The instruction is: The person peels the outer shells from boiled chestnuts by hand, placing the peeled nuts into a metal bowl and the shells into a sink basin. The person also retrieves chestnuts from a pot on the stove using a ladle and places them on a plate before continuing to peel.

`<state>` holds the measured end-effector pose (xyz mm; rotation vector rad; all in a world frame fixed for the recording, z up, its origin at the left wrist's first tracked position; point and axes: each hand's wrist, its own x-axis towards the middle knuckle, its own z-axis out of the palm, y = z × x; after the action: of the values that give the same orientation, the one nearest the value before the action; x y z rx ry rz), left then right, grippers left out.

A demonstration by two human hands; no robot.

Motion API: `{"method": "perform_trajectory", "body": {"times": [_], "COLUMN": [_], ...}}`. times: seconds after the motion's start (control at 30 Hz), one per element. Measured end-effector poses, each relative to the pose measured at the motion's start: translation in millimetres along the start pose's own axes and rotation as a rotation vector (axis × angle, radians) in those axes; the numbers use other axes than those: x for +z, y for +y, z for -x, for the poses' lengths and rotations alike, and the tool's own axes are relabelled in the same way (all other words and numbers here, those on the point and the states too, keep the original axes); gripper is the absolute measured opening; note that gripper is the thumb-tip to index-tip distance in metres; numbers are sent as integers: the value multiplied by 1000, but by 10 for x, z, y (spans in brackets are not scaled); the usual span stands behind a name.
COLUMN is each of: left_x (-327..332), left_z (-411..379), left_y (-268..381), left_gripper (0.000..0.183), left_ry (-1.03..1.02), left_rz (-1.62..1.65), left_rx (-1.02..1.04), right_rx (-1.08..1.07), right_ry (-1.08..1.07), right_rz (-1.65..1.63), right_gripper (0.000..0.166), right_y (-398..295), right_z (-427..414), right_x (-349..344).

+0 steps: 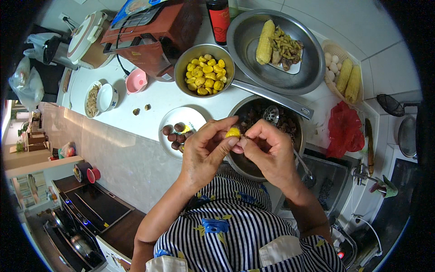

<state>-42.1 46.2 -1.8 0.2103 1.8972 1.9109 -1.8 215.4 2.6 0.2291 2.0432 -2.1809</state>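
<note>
A partly peeled yellow chestnut [233, 132] is held between the thumb and fingers of my left hand [207, 146]. My right hand [268, 149] pinches at its right side, where some brown shell shows. Both hands are above the near part of a large steel basin [243, 166] of dark brown shells [287, 124], with a slotted spoon [271, 115] lying in it. Left of my hands, a white plate [166, 149] bears several unpeeled brown chestnuts [172, 137]. Beyond them stands a steel saucepan [180, 80] with peeled yellow chestnuts [205, 73] inside.
The saucepan's long handle [272, 97] reaches across the basin's far rim. Behind are a wide metal bowl [248, 37] holding corn and other food, and a basket [328, 80] of eggs and corn. A sink [323, 180] and crumpled red bag [345, 131] are at right, bowls [107, 98] at left.
</note>
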Motion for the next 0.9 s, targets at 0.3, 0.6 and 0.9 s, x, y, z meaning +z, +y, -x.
{"method": "perform_trajectory", "body": {"times": [0.3,0.6,0.9], "left_x": [-79,-226,-220], "left_z": [-30,25,145], "left_y": [-90,-5,1067], "left_gripper": [33,37,30], "left_ry": [-113,-50,-516], "left_rz": [467,576,499], "left_rx": [-195,-292,69], "right_rx": [-25,-78,-10], "right_ry": [115,142,86], "right_rz": [105,607,783], "right_gripper": [8,12,29], "right_y": [40,333,526], "right_z": [-11,56,78], "right_x": [-85,-311,-223]}}
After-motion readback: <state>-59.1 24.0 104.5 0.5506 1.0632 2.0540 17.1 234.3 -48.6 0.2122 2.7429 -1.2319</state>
